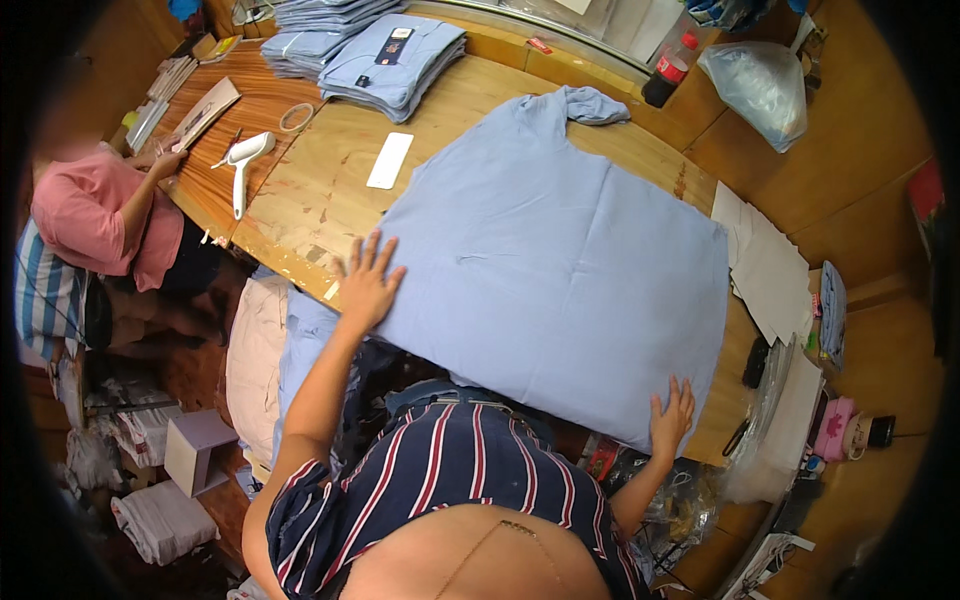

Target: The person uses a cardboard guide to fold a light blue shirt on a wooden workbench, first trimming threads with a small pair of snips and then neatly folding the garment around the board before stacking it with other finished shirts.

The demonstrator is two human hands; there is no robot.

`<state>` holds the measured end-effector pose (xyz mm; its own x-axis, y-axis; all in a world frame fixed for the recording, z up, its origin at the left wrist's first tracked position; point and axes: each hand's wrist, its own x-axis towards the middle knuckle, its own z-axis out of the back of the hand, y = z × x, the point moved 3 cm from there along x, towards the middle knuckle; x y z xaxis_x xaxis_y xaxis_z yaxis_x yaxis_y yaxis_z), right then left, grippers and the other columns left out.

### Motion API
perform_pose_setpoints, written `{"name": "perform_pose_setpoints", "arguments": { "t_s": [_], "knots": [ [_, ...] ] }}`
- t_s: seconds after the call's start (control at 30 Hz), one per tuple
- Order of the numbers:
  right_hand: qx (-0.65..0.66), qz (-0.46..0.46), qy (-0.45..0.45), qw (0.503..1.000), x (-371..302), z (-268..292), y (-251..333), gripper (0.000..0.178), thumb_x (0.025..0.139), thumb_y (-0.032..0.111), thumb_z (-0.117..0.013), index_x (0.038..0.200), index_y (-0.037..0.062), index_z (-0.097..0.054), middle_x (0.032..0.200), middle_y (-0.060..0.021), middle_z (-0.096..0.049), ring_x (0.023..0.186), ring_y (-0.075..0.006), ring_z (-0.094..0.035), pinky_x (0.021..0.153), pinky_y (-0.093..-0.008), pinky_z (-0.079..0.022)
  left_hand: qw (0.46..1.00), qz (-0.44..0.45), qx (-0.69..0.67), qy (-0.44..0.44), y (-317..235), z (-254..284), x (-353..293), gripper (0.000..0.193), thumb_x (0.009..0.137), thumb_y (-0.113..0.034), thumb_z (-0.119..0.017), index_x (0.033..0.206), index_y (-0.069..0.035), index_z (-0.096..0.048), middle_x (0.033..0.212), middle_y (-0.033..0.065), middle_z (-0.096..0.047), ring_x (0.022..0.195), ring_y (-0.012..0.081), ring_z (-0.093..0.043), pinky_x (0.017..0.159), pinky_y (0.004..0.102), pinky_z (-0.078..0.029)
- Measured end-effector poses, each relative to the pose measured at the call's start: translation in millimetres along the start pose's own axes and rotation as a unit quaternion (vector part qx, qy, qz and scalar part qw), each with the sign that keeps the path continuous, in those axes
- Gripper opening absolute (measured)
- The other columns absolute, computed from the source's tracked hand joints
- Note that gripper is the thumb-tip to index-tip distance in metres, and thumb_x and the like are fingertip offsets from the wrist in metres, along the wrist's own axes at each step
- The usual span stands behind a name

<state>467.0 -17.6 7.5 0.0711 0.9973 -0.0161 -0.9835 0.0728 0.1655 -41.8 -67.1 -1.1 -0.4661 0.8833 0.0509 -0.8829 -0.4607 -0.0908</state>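
A light-blue shirt [560, 270] is lying spread over the desk [300, 200], covering part of its near edge. There, the left hand [368, 285] is resting with fingers wide apart; the right hand [672, 415] is lying open, toward the right end. Folded shirts [430, 50] are sitting stacked by the far edge.

Along the left part of the worktop [295, 215] lie a white long-handled tool [250, 150] and, at its left edge, a person in a pink top [95, 212] is seated or standing, while a red-capped dark bottle [672, 70] and bulging plastic bag [757, 90] show beyond its far edge, and white paper sheets [770, 275] cover its right end.
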Motion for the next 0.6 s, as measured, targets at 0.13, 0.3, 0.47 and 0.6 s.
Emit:
{"name": "perform_pose_setpoints", "arguments": {
  "t_s": [0.13, 0.3, 0.47, 0.6],
  "knots": [
    [-0.003, -0.046, 0.087, 0.995, 10.6, 17.7, 5.8, 0.042, 0.077, 0.025, -0.057, 0.117, 0.0155, -0.049, 0.126, -0.0088, -0.039, 0.117, -0.0307, -0.033, 0.092, -0.051, -0.025, 0.993, 0.041, -0.06, -0.097, 26.3, -11.0, 22.9, 0.048, 0.085, -0.042, -0.039, 0.13, -0.027, -0.032, 0.139, -0.0016, -0.022, 0.128, 0.0247, -0.018, 0.098, 0.0576, -0.011],
    [0.007, 0.069, -0.165, 0.984, 106.5, 12.3, 39.0, 0.044, 0.08, 0.031, -0.054, 0.12, 0.0179, -0.045, 0.13, -0.0082, -0.035, 0.121, -0.0279, -0.029, 0.092, -0.0517, -0.024, 0.999, -0.038, 0.008, -0.037, 9.6, -12.9, 100.8, 0.047, 0.085, -0.042, -0.038, 0.13, -0.03, -0.031, 0.14, -0.0022, -0.021, 0.129, 0.0232, -0.015, 0.098, 0.0583, -0.008],
    [-0.011, -0.049, -0.066, 0.997, 157.6, -16.8, 24.9, 0.05, 0.082, 0.041, -0.048, 0.126, 0.0231, -0.037, 0.136, -0.0042, -0.026, 0.126, -0.0261, -0.021, 0.095, -0.0537, -0.021, 1.0, 0.018, 0.015, -0.019, -0.5, -5.4, 133.3, 0.047, 0.084, -0.042, -0.04, 0.129, -0.031, -0.032, 0.139, 0.0016, -0.021, 0.13, 0.0222, -0.015, 0.099, 0.0566, -0.008],
    [-0.056, 0.041, -0.151, 0.986, 192.9, -2.6, 64.5, 0.049, 0.082, 0.044, -0.044, 0.127, 0.024, -0.036, 0.137, -0.0026, -0.025, 0.126, -0.026, -0.019, 0.095, -0.0553, -0.02, 0.998, -0.033, -0.023, -0.05, -26.8, -19.0, 157.7, 0.047, 0.085, -0.042, -0.039, 0.13, -0.03, -0.032, 0.139, 0.0017, -0.021, 0.129, 0.0225, -0.015, 0.1, 0.0537, -0.008]
  ]
}}
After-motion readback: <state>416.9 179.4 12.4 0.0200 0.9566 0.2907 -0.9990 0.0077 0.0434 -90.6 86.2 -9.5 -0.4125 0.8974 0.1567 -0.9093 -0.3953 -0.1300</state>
